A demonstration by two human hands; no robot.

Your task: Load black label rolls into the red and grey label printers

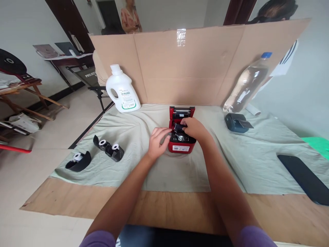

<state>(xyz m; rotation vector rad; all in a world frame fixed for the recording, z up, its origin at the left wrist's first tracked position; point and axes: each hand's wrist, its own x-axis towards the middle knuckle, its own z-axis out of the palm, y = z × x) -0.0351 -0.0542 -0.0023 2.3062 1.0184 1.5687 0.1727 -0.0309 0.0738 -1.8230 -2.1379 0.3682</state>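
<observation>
A small red printer with its lid open stands in the middle of a pale green cloth. My left hand rests against the printer's left side, fingers curled on its edge. My right hand reaches over the open top, fingers pinched on a black part inside the printer. What exactly the fingers hold is partly hidden. Black holders with white paper rolls lie to the left, and another black holder with a roll lies further left.
A white detergent jug stands at the back left and a tilted clear plastic bottle at the back right, against a cardboard screen. A dark small printer and a black phone lie to the right. A person stands in the far background.
</observation>
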